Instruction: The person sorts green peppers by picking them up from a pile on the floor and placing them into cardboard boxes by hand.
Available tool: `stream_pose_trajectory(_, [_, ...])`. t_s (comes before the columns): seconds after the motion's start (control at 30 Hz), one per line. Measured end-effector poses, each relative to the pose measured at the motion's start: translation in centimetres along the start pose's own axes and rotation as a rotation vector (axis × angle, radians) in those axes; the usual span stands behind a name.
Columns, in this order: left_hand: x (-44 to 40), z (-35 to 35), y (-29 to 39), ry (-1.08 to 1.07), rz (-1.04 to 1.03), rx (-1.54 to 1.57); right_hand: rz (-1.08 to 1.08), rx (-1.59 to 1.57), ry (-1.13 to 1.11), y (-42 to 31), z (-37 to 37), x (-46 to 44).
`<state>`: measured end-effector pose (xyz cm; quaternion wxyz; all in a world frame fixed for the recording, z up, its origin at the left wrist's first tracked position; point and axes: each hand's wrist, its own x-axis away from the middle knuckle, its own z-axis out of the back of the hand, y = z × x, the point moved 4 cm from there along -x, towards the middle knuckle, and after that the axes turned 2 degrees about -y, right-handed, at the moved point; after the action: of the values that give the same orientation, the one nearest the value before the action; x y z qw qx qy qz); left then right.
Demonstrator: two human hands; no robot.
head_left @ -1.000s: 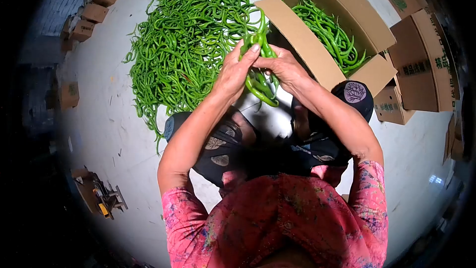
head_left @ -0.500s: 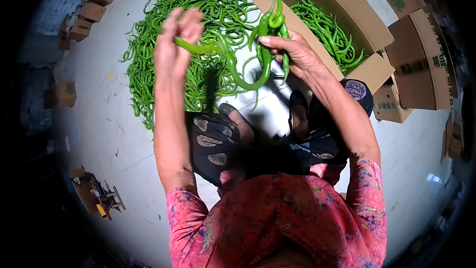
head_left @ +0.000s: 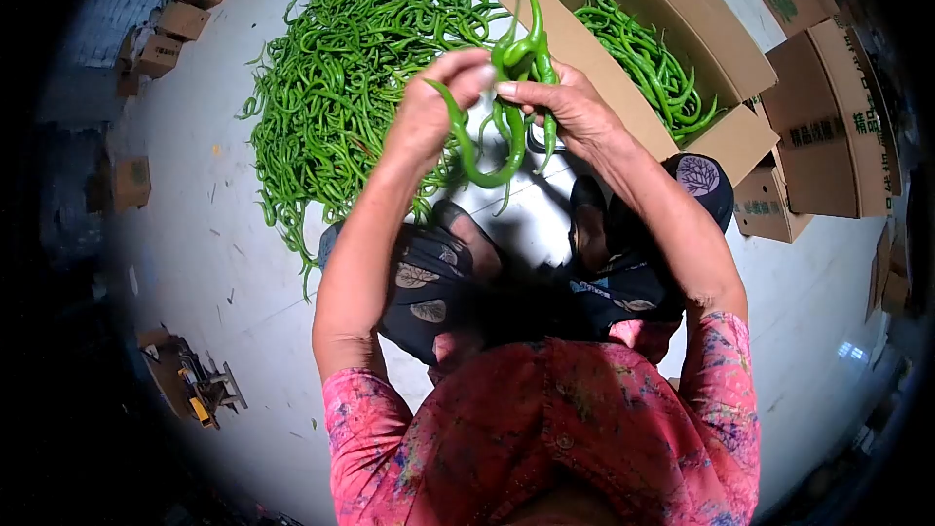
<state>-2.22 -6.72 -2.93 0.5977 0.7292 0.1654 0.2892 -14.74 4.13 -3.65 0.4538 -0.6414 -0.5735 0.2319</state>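
Note:
Several long green peppers (head_left: pixel 514 141) hang in a bunch from my right hand (head_left: pixel 575 107), whose thumb and fingers are closed round them. Close to the bunch on its left is my left hand (head_left: pixel 429 112), with bent fingers blurred by motion. One curved pepper's tip passes in front of this hand; whether the fingers grip anything is unclear. A wide pile of green peppers (head_left: pixel 341 88) lies on the floor to the left, beyond my left hand. More green peppers (head_left: pixel 643 58) are inside the open cardboard box (head_left: pixel 584 49) at the upper right.
Other cardboard boxes (head_left: pixel 813 127) stand at the right, and a row of smaller boxes (head_left: pixel 183 21) runs along the upper left. At the lower left a dark metal object with a yellow part (head_left: pixel 202 394) is on the floor (head_left: pixel 263 331). My knees and feet are below my hands.
From beside the bunch my left hand swung out over the pile with its fingers apart, then came back to the bunch. My right hand has kept hold of the peppers, near the box.

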Motion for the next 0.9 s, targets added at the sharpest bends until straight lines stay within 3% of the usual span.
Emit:
stream_pose_trajectory(0.07, [0.9,-2.1,0.7,0.0,-0.157,-0.21,0.01,-0.036,0.018,0.1,0.0,0.3])
stream_pose_trajectory(0.13, [0.6,-1.5,0.6,0.013,-0.087,-0.218,-0.027,-0.038,0.018,0.3,0.2,0.4])
stream_pose_trajectory(0.2, [-0.5,-0.3,-0.4,-0.051,-0.056,0.114,-0.057,-0.043,0.022,0.2,0.7,0.3])
stream_pose_trajectory(0.43, [-0.2,-1.6,-0.8,-0.152,-0.045,0.038,-0.003,-0.024,0.076,-0.2,0.7,0.6])
stream_pose_trajectory(0.6, [-0.4,-1.1,-0.7,-0.155,-0.079,0.29,-0.049,-0.081,0.056,0.6,1.3,0.2])
stream_pose_trajectory(0.73, [-0.4,1.0,1.2,-0.244,-0.186,0.708,0.008,-0.088,0.133,-0.4,2.6,0.1])
stream_pose_trajectory(0.9, [-0.1,2.3,1.6,-0.108,-0.233,0.558,0.051,-0.11,0.058,-0.9,3.4,-0.4])
